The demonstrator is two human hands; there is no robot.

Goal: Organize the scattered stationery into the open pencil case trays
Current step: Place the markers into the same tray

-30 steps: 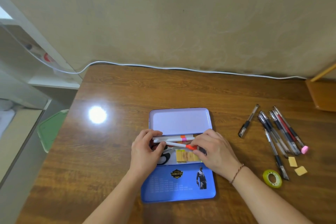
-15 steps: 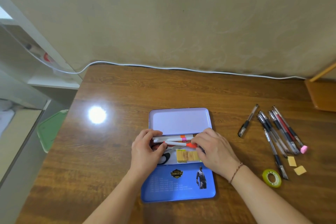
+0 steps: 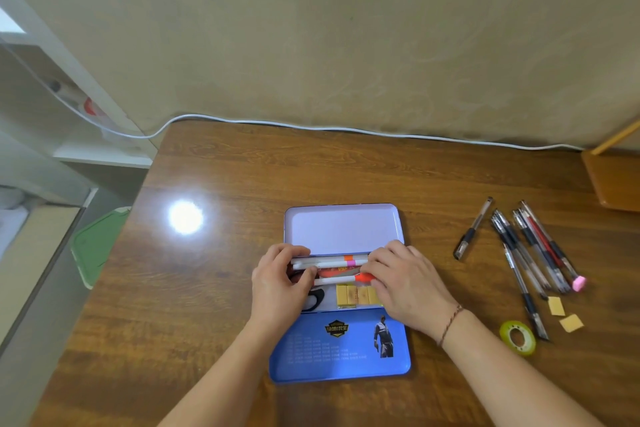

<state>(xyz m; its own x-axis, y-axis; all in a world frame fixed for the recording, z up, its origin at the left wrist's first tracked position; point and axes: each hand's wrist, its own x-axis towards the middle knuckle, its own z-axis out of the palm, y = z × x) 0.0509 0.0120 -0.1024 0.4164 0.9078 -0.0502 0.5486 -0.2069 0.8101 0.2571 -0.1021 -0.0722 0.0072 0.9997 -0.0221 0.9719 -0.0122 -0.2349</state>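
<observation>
Fingers of both hands, left (image 3: pixel 280 282) and right (image 3: pixel 403 284), are curling round the orange-capped marker (image 3: pixel 343 279), which I'm now levelling into the pencil case (image 3: pixel 341 350) mid-worktop, while pens (image 3: pixel 530 253) are waiting right.

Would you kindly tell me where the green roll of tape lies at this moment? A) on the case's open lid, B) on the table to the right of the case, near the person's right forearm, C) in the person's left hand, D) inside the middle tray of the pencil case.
B: the green roll of tape lies on the bare table, right of the pencil case, beside the loose pens.
</observation>
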